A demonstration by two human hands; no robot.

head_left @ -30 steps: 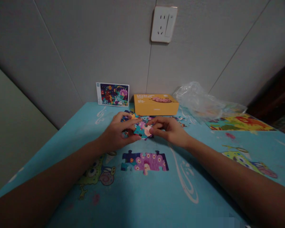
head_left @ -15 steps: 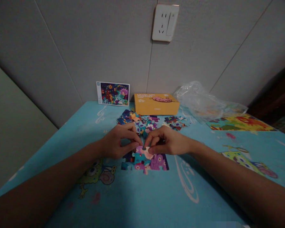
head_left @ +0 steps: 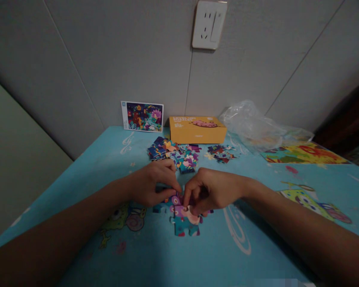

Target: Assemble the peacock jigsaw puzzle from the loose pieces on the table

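My left hand is closed in a pinch, its thumb and forefinger at a purple jigsaw puzzle piece. Close beside it, my right hand bends its fingers onto a pink-and-teal joined puzzle section, with thumb and forefinger at its upper edge. That section overlaps other puzzle pieces lying flat beneath the hands. Both hands hide part of these pieces. Beyond them a heap of loose puzzle pieces lies on the blue tablecloth.
At the back, a picture card leans on the wall left of a yellow puzzle box. A smaller pile of pieces lies in front of the box. Rightward are a crumpled clear plastic bag and a colourful flat picture.
The pink-and-teal section has moved toward me, now overlapping the near edge of the other pieces. My right hand has come nearer with it, and my left hand has shifted slightly right.
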